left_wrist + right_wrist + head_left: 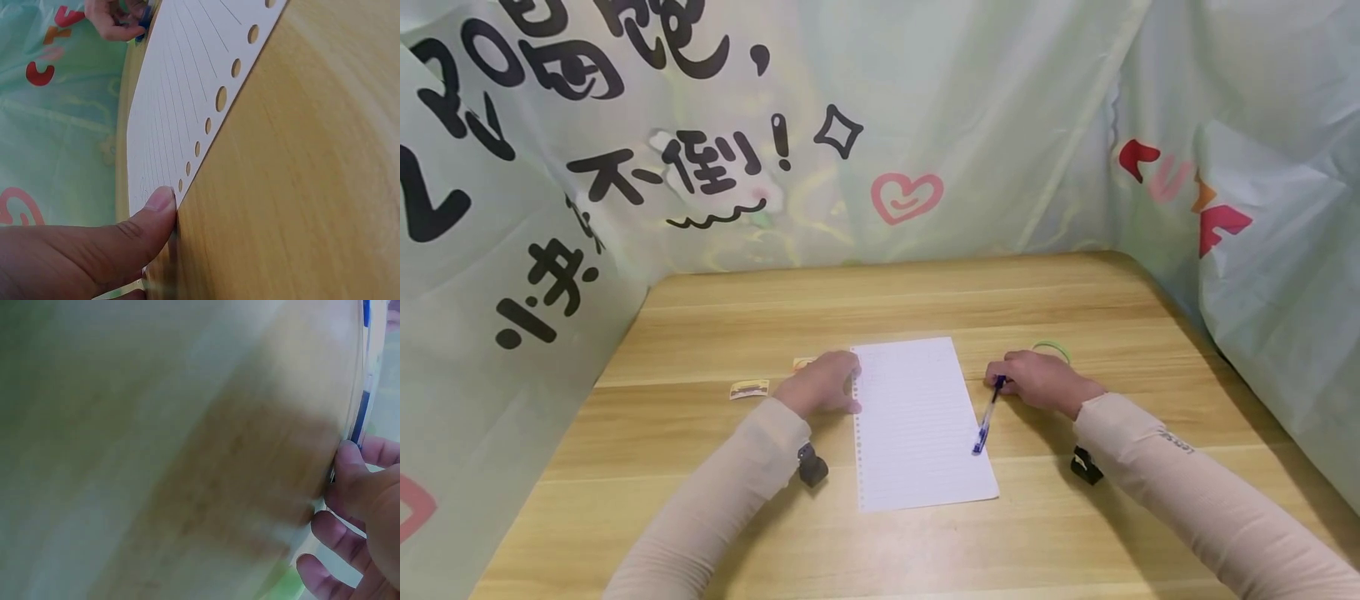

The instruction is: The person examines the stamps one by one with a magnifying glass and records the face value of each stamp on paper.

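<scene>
A white lined sheet of paper [913,425] with punched holes down its left edge lies on the wooden table. My left hand [824,383] rests at that edge, thumb and fingertips apart in the head view. In the left wrist view, the thumb [147,222] touches the sheet [178,81] beside the holes; the other fingers are mostly hidden. Right of the sheet, my right hand [1037,382] pinches a clear pen with blue ends [988,421] between thumb and fingers. The pen slants down over the paper's right edge. In the right wrist view, its blue part [360,419] rises from the fingertips.
A small printed card [749,389] lies left of my left hand, and another card [803,363] is partly covered by that hand. A green ring-like object [1054,347] shows behind my right hand. Printed fabric [1000,125] surrounds the wooden table [917,550] at the back and sides.
</scene>
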`<state>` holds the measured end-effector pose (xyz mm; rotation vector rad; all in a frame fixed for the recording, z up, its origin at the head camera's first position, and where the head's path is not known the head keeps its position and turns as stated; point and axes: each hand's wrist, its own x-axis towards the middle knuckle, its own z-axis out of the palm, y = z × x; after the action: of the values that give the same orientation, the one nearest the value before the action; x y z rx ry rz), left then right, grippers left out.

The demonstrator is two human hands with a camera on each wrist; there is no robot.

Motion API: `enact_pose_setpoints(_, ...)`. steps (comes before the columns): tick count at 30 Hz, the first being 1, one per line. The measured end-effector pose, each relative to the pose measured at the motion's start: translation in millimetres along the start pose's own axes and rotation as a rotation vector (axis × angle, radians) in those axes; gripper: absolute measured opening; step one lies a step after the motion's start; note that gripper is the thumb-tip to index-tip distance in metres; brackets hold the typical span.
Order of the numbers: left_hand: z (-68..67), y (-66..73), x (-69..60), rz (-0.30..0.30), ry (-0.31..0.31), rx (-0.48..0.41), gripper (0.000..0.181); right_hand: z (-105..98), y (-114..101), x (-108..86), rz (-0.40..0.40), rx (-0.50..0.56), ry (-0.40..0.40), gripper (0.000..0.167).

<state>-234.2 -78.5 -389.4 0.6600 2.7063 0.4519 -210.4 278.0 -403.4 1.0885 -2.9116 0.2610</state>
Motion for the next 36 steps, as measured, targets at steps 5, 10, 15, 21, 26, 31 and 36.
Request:
enact_pose_setpoints(5, -0.9, 0.7, -0.7, 0.0, 0.0, 0.004, 0.052, 0, 2, -2.9, -0.039, -0.033, 0.039, 0.021)
enact_pose_setpoints(10, -0.9, 1.1, -0.9, -0.006, -0.006, 0.01, 0.052, 3, 6, -5.3, -0.081, -0.093, 0.089, 0.023)
enact_pose_setpoints(15, -0.6, 1.3, -0.2, -0.015, -0.01, 0.014, 0.052, 4, 7, -5.3, -0.058, -0.117, 0.12, 0.02)
enact_pose_setpoints(21, 0.2, 0.4, 0.4, -0.01, -0.009, 0.018, 0.052, -3, 1, -1.5, 0.073, 0.104, 0.098, 0.015)
enact_pose_setpoints(26, -1.9, -0.4, 1.6, 0.001, 0.001, 0.029, 0.05, -9, 0, 2.1, 0.224, 0.391, 0.076, 0.007)
enact_pose_setpoints(31, -2.3, -1.4, 3.4, 0.007, 0.009, 0.023, 0.05, -12, 1, 3.9, 0.243, 0.573, 0.13, 0.003)
enact_pose_setpoints(36, -0.4, -2.5, 3.5, 0.01, -0.004, 0.02, 0.052, -10, 0, 4.8, 0.23, 0.772, 0.142, 0.005)
